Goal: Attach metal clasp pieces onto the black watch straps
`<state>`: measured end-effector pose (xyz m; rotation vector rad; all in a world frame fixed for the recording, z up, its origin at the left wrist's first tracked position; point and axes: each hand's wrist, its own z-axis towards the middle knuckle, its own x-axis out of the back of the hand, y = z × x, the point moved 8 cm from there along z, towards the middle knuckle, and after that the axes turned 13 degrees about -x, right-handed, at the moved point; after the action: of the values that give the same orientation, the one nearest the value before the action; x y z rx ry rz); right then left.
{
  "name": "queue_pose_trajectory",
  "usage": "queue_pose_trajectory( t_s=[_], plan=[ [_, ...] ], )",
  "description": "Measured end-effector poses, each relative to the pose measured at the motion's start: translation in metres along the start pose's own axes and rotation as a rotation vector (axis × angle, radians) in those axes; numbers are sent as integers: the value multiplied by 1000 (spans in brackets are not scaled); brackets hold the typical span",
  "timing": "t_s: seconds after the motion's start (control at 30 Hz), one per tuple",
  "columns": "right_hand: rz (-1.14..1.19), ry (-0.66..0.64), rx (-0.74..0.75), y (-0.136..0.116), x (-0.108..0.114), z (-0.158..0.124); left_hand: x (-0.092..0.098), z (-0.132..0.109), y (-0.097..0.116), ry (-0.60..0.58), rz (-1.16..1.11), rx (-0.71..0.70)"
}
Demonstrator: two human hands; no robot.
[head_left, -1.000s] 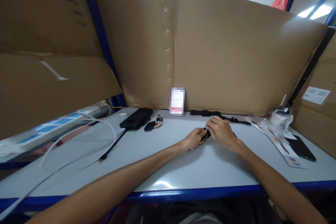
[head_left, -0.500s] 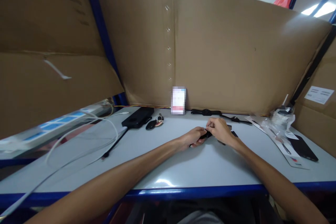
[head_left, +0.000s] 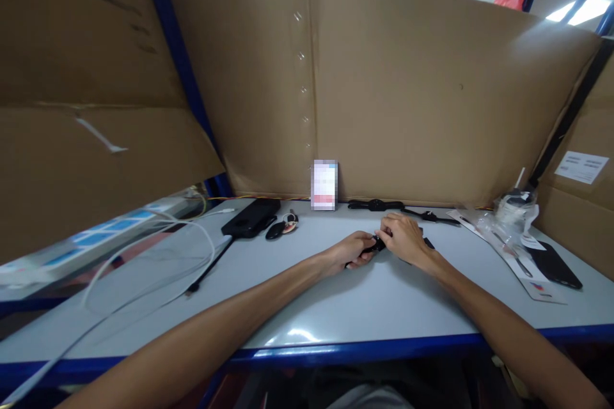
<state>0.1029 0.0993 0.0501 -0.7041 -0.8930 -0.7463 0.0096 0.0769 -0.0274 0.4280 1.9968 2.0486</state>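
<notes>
Near the middle of the white table (head_left: pixel 330 313), my left hand (head_left: pixel 355 249) is closed round a small black object (head_left: pixel 378 244), perhaps a watch. My right hand (head_left: pixel 400 235) meets it from the right with bent fingers at the object's edge; the fingertips are partly hidden, and I cannot make out what they grip. Dark flat pieces (head_left: pixel 428 243) show behind and beside my right hand. Farther back lie a black watch (head_left: pixel 377 205) and another black strap-like watch (head_left: pixel 429 216). A lit phone with a blurred screen (head_left: pixel 325 185) leans against the cardboard.
To the left are a black box (head_left: pixel 252 217) with a cable, keys with a black fob (head_left: pixel 275 231), white cables and a power strip (head_left: pixel 110 230). On the right lie a plastic bag (head_left: pixel 515 211), a card package (head_left: pixel 532 284) and a dark phone (head_left: pixel 556 265). Cardboard (head_left: pixel 407 89) stands behind.
The view has shifted slightly. My right hand's fingers have moved a little on the black object, and more of its dark face shows between the hands. My left hand keeps its hold.
</notes>
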Motion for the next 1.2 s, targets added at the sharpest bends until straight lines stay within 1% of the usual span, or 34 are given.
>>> queue_pose_trajectory(
  t_s=[0.2,0.33,0.43,0.53,0.63,0.7,0.77,0.83,0.93,1.07,1.2],
  plan=[
    [-21,7,9,2,4,-2,-1,-1,1,-7,0,-3],
    [-15,-7,73,-1,7,-5,-2,-3,4,-12,11,4],
    [-43,-11,118,-5,4,-7,-3,-2,3,-38,28,10],
    [-70,-14,79,-6,-2,-5,-3,0,0,-49,39,6],
    [-21,-41,7,-2,-7,-2,-1,0,-1,-42,39,13],
    [52,-49,-26,3,-4,0,-1,-1,-1,-41,26,27],
    [139,-53,-9,6,1,2,-2,-2,2,-54,10,37],
    [188,-78,52,6,3,2,-4,-3,5,-77,2,33],
    [150,-103,113,6,2,0,-5,-4,7,-93,9,31],
    [116,-70,93,4,2,-3,-4,-4,5,-74,22,45],
    [191,-134,94,-2,0,-7,-4,-4,5,-71,45,40]
  ],
)
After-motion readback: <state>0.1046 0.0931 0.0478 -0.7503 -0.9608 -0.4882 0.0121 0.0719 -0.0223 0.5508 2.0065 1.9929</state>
